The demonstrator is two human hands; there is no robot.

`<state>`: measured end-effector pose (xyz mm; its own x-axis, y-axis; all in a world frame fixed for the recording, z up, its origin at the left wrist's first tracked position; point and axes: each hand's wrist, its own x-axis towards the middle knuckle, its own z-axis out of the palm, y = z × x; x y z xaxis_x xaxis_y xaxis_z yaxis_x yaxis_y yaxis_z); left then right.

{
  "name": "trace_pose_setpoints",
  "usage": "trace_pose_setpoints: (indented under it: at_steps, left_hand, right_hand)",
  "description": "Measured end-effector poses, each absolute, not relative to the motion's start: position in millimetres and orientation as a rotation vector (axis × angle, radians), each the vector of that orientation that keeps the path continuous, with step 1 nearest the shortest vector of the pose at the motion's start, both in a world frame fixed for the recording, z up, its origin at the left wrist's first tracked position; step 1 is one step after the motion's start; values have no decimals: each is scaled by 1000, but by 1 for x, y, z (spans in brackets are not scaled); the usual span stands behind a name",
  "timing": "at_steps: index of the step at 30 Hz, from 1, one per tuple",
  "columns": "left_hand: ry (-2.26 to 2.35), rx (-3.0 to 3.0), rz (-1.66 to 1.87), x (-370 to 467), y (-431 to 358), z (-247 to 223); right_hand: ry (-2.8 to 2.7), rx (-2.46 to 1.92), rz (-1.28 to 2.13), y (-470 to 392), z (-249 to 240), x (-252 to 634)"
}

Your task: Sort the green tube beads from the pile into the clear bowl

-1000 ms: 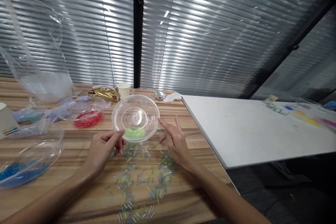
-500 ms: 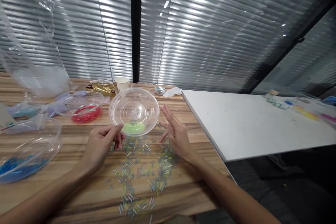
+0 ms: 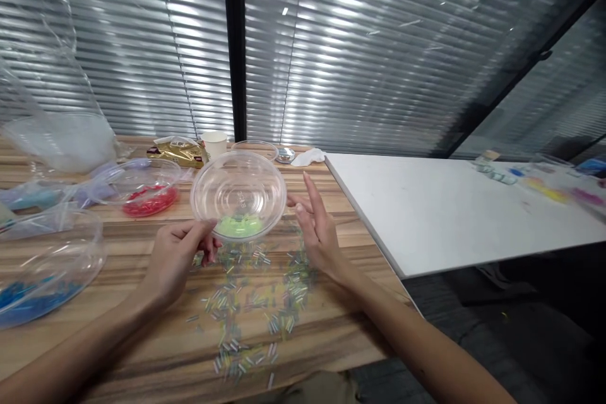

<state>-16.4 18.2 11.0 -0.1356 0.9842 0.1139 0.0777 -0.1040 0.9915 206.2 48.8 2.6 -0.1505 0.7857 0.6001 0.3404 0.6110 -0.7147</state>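
A clear plastic bowl (image 3: 208,186) is held tilted above the wooden table, with its inside facing me. Small light-green pieces (image 3: 240,225) have gathered at its lower side. My left hand (image 3: 176,257) pinches the bowl's lower left rim. On the other side, my right hand (image 3: 322,241) has its fingers stretched and spread beside the right rim; whether a fingertip touches the bowl I cannot tell. Below both hands, many short clear, yellow and greenish tube pieces (image 3: 288,322) lie scattered on the wood.
Clear bowls with red pieces (image 3: 150,201) and blue pieces (image 3: 42,293) stand at left. Behind are a gold packet (image 3: 178,153), a paper cup (image 3: 214,144) and a crumpled tissue (image 3: 308,157). A white table (image 3: 426,214) adjoins at right, with more coloured pieces at its far end.
My right hand has turned, its index finger now pointing more upward and its other fingers nearer the bowl's rim. My left hand still pinches the bowl. The view has shifted slightly.
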Motion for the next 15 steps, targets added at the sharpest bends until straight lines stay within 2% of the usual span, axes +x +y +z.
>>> trace_pose_setpoints:
  at_steps: [8,15]
  left_hand:
    - [1145,1586,1028,-15,12,12]
    - [754,2219,590,0,-2,13]
  right_hand:
    - [-1528,-1066,779,57,11,212]
    - [-1201,-1124,839,68,9,218]
